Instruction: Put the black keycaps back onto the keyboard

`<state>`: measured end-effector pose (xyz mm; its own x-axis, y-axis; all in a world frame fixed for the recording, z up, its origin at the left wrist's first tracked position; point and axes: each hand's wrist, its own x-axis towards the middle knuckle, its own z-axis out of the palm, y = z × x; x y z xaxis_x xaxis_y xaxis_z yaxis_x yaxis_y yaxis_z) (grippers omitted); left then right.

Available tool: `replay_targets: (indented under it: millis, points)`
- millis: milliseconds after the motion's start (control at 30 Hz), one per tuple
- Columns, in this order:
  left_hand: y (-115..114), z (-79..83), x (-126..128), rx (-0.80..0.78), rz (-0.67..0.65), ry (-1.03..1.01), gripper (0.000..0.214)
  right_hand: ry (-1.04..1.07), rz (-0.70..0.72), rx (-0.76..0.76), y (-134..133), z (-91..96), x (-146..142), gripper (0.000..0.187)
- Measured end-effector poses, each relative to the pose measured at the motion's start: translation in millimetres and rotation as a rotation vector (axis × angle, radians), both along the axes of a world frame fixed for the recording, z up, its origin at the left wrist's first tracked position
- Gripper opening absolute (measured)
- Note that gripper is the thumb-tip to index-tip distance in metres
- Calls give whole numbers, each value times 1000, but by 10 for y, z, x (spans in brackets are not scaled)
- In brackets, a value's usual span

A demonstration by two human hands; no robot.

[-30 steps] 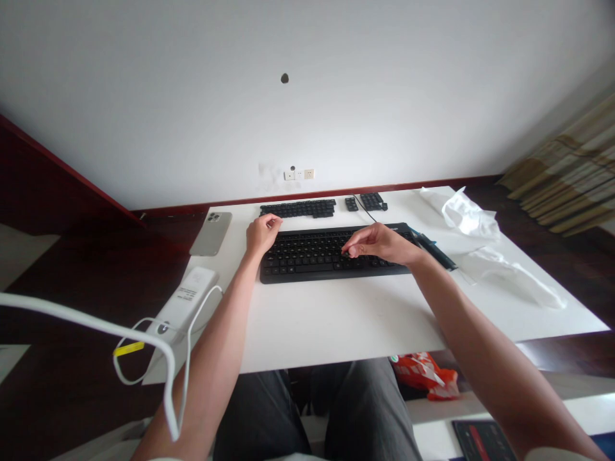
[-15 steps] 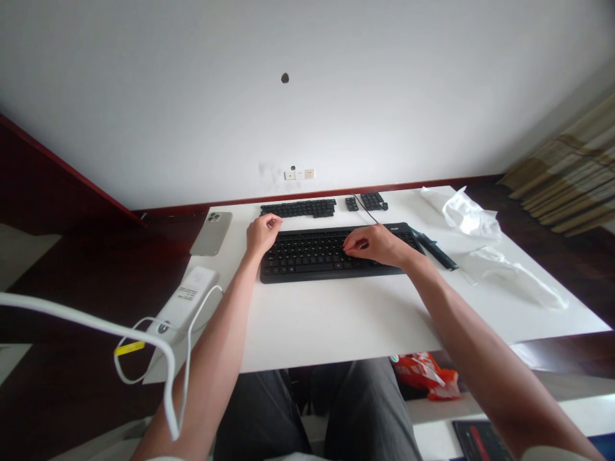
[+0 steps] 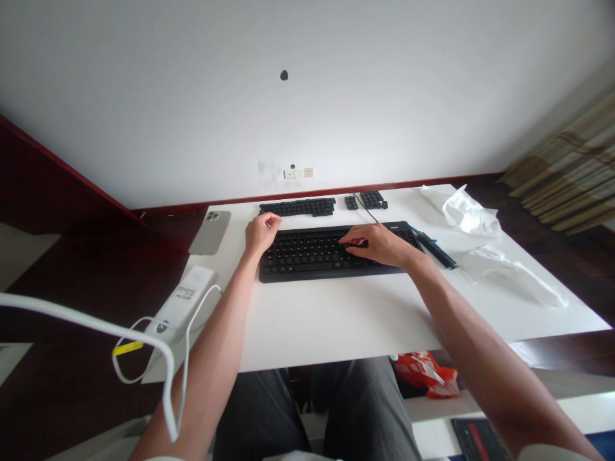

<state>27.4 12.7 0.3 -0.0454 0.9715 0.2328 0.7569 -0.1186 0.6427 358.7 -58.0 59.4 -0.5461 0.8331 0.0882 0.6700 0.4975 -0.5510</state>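
A black keyboard (image 3: 307,269) lies across the middle of the white table (image 3: 317,326). My right hand (image 3: 377,243) rests over its right half, index finger stretched onto the keys and thumb a little apart below; nothing shows between them. By the keyboard's upper left corner is my left hand (image 3: 262,234), its fingers closed together in a pinch; whatever they hold, if anything, is too small to make out. Behind the keyboard lies a long block of loose black keycaps (image 3: 298,207). Smaller groups, a narrow keycap cluster (image 3: 351,203) and a number-pad keycap group (image 3: 371,200), sit to its right.
A phone (image 3: 210,233) and a white power strip (image 3: 180,298) with a white cable (image 3: 96,320) are on the left. Right of the keyboard lie a black stick-shaped tool (image 3: 437,251) and crumpled white plastic wrapping (image 3: 471,214). An orange bag (image 3: 425,373) is below the table.
My right hand's fingertips have shifted slightly left over the keys, and the index finger has straightened away from the thumb. My left hand stays in place.
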Motion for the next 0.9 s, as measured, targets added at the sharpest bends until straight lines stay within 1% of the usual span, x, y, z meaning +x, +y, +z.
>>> replay_targets:
  millis: [133, 267, 467, 533, 700, 900]
  points:
    - [4, -8, 0, 5, -2, 2, 25, 34, -21, -53, -7, 2, 11, 25]
    - [11, -13, -2, 8, -3, 4, 25, 56, -48, -103, -25, 8, 8, 26]
    - [4, -2, 2, 9, -10, -2, 25, 46, 44, -90, -35, 61, 3, 24]
    - [0, 0, 3, -1, -6, 2, 25, 46, 64, -108, -34, 61, 3, 25]
    - [-5, -2, 2, -1, -5, 4, 25, 24, 80, -133, -28, 17, -8, 25]
    - [-5, 3, 4, -9, -7, 8, 26, 11, 58, -137, -35, -3, -34, 25]
